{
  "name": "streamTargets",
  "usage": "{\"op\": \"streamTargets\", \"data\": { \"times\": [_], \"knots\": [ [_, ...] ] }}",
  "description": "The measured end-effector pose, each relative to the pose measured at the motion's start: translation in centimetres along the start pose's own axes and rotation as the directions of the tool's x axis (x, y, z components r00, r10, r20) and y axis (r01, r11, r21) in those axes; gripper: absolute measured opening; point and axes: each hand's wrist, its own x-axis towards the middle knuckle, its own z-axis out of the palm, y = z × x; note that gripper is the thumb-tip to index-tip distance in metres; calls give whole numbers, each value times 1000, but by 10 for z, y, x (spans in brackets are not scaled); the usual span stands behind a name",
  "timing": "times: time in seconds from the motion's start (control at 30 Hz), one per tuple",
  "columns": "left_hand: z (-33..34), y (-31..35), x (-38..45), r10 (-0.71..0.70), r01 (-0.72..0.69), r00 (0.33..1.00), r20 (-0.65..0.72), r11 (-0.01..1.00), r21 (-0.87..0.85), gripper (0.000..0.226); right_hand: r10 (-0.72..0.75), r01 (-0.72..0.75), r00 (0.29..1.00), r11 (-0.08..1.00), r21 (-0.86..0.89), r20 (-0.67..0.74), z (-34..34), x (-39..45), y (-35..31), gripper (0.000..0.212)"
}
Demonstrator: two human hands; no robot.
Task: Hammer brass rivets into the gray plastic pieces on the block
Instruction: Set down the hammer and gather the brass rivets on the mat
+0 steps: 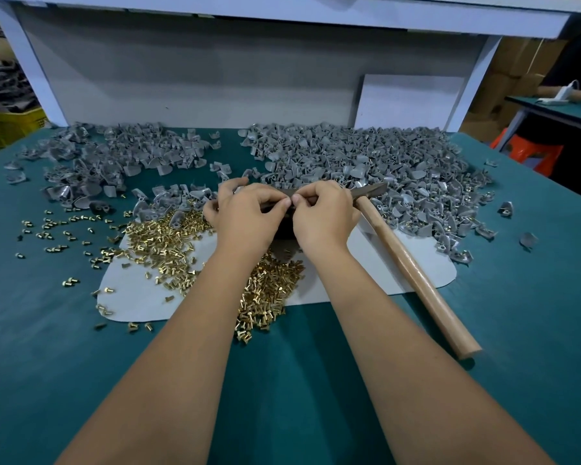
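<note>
My left hand (245, 213) and my right hand (322, 213) meet fingertip to fingertip over a dark block (284, 231). Their fingers are curled and pinch a small part between them, which the fingers mostly hide. Loose brass rivets (168, 243) lie heaped left of the block, and more rivets (269, 297) lie between my forearms. Gray plastic pieces are piled at the back left (114, 156) and the back right (366, 162). A hammer with a wooden handle (416, 273) lies on the table to the right of my right hand, its metal head (371, 189) just beyond my knuckles. Neither hand holds it.
A white mat (399, 266) lies under the block and rivets on the green table (282, 380). A white panel (410, 102) leans on the gray back wall under a shelf. Stray rivets (54, 229) dot the left side. Orange stools (530, 152) and another bench stand at right.
</note>
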Motion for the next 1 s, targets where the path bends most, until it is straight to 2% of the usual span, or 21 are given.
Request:
{"op": "streamTargets", "data": {
  "times": [0.4, 0.67, 0.83, 0.93, 1.0],
  "knots": [
    [-1, 2, -1, -11, 11, 1000, 6, 1000, -7, 13, -56, 55, 998, 998, -35, -36, 4, 0, 2, 20],
    [-1, 2, -1, -7, 7, 1000, 11, 1000, -11, 12, -23, 24, 999, 999, -43, 34, -1, 3, 1, 24],
    [2, 4, -2, -11, 10, 999, 40, 1000, 14, 12, -111, 113, 991, 993, -24, 78, -11, -1, 8, 10],
    [2, 4, -2, -37, 39, 999, 39, 998, -40, 9, -221, 217, 975, 958, -189, -1, -31, 1, 13, 15],
    [1, 4, -2, -53, 56, 997, 51, 996, -67, 8, -239, 193, 968, 902, -386, -75, -52, 1, 21, 19]
  ]
}}
